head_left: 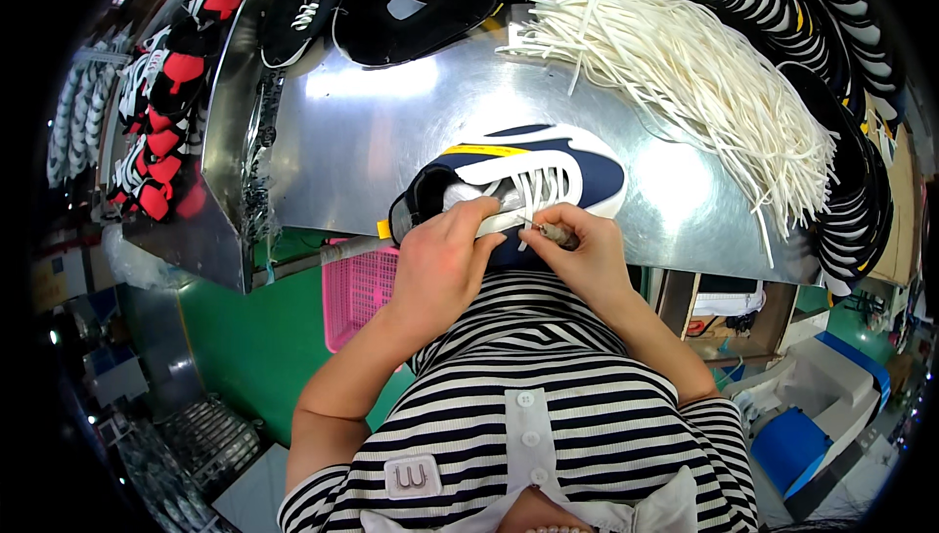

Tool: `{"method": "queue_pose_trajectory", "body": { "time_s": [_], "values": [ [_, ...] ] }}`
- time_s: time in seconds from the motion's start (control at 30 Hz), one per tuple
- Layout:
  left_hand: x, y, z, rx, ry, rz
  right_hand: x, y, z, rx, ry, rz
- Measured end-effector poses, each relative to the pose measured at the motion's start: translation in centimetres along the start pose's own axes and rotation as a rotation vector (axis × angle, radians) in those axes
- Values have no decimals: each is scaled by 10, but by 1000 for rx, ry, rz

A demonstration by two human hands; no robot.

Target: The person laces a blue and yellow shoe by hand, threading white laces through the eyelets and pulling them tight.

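A navy and white sneaker (602,173) with a yellow stripe lies on the metal table, close against my body, its toe to the right. White shoelace (541,186) crosses its front eyelets in several rows, and a loose lace end hangs over the near side. My left hand (442,254) is closed on the shoe's near eyelet edge, thumb and fingers pinching it beside the opening. In my right hand (585,251) is a small hand tool (558,234) with a pale handle, its thin metal tip at the eyelets. Fingers partly hide where the tip meets the lace.
A large heap of white laces (685,93) covers the table's far right. Rows of dark shoe uppers (851,191) curve behind it. More black uppers (421,5) stand at the far edge. Red-and-black uppers (161,142) are stacked left. A pink basket (357,298) sits below the table edge.
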State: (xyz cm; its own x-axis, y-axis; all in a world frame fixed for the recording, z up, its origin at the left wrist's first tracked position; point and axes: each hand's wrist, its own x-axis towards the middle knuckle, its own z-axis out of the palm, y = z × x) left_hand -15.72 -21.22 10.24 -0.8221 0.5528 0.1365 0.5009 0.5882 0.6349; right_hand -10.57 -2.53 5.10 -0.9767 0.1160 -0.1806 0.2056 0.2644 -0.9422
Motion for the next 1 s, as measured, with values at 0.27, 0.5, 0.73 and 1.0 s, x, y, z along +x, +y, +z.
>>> {"method": "queue_pose_trajectory", "body": {
  "time_s": [0.27, 0.5, 0.73, 1.0],
  "values": [
    [8, 2, -9, -68, -124, -126, 16, -26, -2, 217, 50, -75],
    [12, 4, 6, 88, -81, -176, 22, -18, 3, 230, 37, -127],
    [9, 2, 6, 77, -51, -152, -11, -10, -14, 10, -106, -121],
    [11, -3, 7, 3, -34, -25, -5, -11, -18, -49, -115, -150]
  ]
}}
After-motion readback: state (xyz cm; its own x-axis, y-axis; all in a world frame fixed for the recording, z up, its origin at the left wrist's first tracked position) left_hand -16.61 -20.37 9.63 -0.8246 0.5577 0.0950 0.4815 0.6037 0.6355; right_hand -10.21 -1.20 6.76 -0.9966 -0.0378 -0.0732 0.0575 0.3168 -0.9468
